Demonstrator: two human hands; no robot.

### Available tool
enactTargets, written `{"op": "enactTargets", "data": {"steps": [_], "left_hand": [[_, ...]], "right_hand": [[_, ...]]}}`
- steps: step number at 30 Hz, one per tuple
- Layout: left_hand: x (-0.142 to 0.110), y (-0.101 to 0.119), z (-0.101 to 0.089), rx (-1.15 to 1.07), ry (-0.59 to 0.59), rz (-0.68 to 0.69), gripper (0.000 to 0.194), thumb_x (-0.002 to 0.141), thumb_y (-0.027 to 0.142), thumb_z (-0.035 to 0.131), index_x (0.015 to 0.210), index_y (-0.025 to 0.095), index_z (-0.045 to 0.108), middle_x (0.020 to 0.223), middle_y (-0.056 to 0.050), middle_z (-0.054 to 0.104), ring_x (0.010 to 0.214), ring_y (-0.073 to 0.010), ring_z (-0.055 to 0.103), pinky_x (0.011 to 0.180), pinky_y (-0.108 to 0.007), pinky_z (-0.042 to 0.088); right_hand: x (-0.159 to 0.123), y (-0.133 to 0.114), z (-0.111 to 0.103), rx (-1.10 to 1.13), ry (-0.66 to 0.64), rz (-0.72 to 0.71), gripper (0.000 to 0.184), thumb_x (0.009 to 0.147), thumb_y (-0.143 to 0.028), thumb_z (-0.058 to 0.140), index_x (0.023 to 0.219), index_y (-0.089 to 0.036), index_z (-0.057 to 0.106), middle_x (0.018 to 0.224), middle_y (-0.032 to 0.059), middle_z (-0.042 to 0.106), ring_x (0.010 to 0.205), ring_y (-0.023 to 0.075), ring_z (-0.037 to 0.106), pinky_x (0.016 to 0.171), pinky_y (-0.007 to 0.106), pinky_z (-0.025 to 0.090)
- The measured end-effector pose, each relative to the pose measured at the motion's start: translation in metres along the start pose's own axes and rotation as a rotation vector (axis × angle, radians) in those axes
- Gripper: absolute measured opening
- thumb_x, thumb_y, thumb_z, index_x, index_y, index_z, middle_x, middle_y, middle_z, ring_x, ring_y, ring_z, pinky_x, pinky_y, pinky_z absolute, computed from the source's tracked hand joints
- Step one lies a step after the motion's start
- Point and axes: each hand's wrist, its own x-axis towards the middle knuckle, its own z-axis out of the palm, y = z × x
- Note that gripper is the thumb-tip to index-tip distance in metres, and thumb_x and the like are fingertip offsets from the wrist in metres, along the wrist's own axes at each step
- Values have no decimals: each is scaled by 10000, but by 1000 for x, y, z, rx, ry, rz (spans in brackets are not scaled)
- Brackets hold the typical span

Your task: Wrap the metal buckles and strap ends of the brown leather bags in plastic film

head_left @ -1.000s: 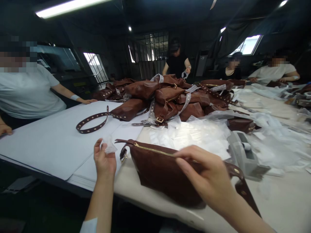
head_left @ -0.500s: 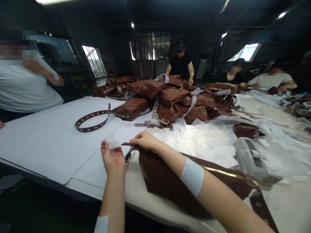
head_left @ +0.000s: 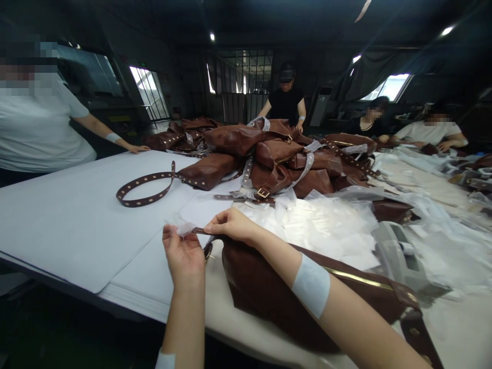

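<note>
A dark brown leather bag (head_left: 265, 292) with a gold zipper lies on the near edge of the table, partly under my right forearm. My right hand (head_left: 230, 224) pinches the brown strap (head_left: 200, 230) at the bag's left end. Just left of it, my left hand (head_left: 183, 251) is palm up, its thumb and fingers closed on a crumpled piece of clear plastic wrap (head_left: 186, 227). The plastic meets the strap's tip; whether it goes around the tip I cannot tell. A buckle (head_left: 208, 252) hangs below the strap, half hidden by my left hand.
Brown bags (head_left: 234, 141) are heaped beyond my hands, one with a studded strap (head_left: 144, 190) looped on white sheets (head_left: 77, 230). White packing sheets (head_left: 323, 225) and a grey tape dispenser (head_left: 400, 256) lie to the right. Several co-workers stand or sit around the table.
My hands have shifted slightly, and the plastic is now closer to the strap's tip. The co-worker at left has lowered an arm, resting that hand on the table's far edge.
</note>
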Motion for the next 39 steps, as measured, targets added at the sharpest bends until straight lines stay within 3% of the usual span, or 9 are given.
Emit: {"op": "enactTargets", "data": {"steps": [4, 12, 18, 23, 26, 29, 33, 39], "left_hand": [[1, -1, 1, -29, -10, 2, 152, 882, 144, 694, 967, 193, 578, 970, 16, 662, 814, -69, 645, 700, -155, 521], [-11, -5, 3, -18, -63, 38, 243, 822, 126, 751, 957, 209, 567, 986, 23, 664, 910, -84, 656, 812, -187, 539], [-23, -10, 4, 72, -149, 93, 365, 735, 200, 847, 959, 228, 560, 930, 35, 634, 911, -107, 648, 861, -235, 543], [-38, -11, 7, 135, -193, 121, 506, 622, 169, 921, 1000, 231, 590, 891, 49, 573, 855, -89, 617, 822, -215, 534], [-46, -13, 10, 160, -213, 129, 527, 583, 184, 946, 978, 214, 599, 874, 46, 543, 811, -82, 579, 786, -204, 528], [-52, -16, 11, 206, -251, 161, 510, 603, 221, 943, 981, 213, 601, 904, 35, 539, 831, -88, 575, 807, -215, 526], [-60, -18, 10, 294, -301, 252, 451, 678, 237, 906, 1005, 207, 596, 948, 19, 546, 890, -100, 589, 858, -219, 510], [-70, -16, 7, 361, -375, 300, 355, 777, 256, 843, 1022, 205, 590, 948, 12, 562, 876, -120, 619, 853, -242, 522]], "right_hand": [[0, 1, 1, 10, 2, 11, 161, 729, -252, 857, 744, -118, 769, 671, -2, 696, 634, 106, 552, 696, 251, 413], [-2, 4, 1, 52, 52, -21, 138, 749, -242, 850, 747, -126, 773, 739, 30, 734, 682, 126, 610, 731, 256, 464], [2, 12, 2, 68, 83, -49, 207, 760, -294, 842, 717, -124, 731, 663, 4, 682, 607, 104, 570, 650, 235, 448], [-4, 0, 1, 175, 181, 9, 59, 798, -150, 708, 740, -140, 709, 710, 4, 683, 681, 112, 612, 658, 208, 458], [-10, -8, -1, 265, 229, 20, 94, 859, -170, 651, 779, -148, 695, 764, 12, 698, 766, 115, 646, 707, 200, 466], [-14, -11, -1, 328, 233, -17, 79, 796, -173, 744, 779, -152, 670, 713, -11, 666, 687, 108, 610, 689, 215, 459], [-16, -8, -3, 345, 245, -74, 199, 663, -109, 837, 777, -149, 678, 670, -39, 638, 624, 96, 554, 644, 219, 425], [-23, -3, -8, 200, 277, -171, 96, 748, -105, 744, 791, -157, 675, 704, -35, 632, 637, 102, 550, 647, 234, 434]]}}
